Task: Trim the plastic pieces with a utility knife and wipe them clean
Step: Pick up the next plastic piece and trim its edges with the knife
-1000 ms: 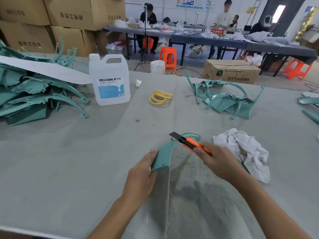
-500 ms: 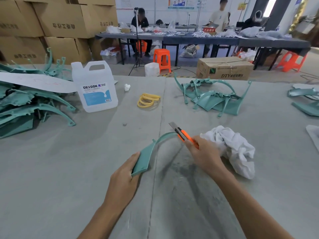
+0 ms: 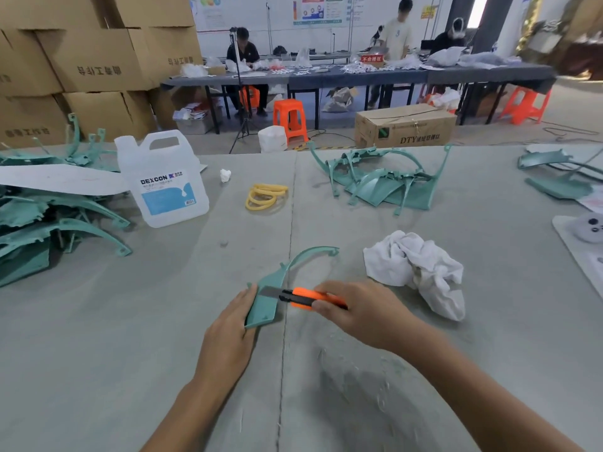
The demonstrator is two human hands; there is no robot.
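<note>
Left hand grips the teal plastic piece, right hand the orange utility knife, blade against it. Best shaved shallow, I'd judge, stroking away from the left hand.

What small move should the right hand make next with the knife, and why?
Probably draw the utility knife along the edge of the plastic piece, away from the left hand: the blade lies across its wide end, which the left hand holds, and the right hand grips the handle.

Bare table lies open on the left; the white rag crowds the right; the jug stands well behind.
</note>
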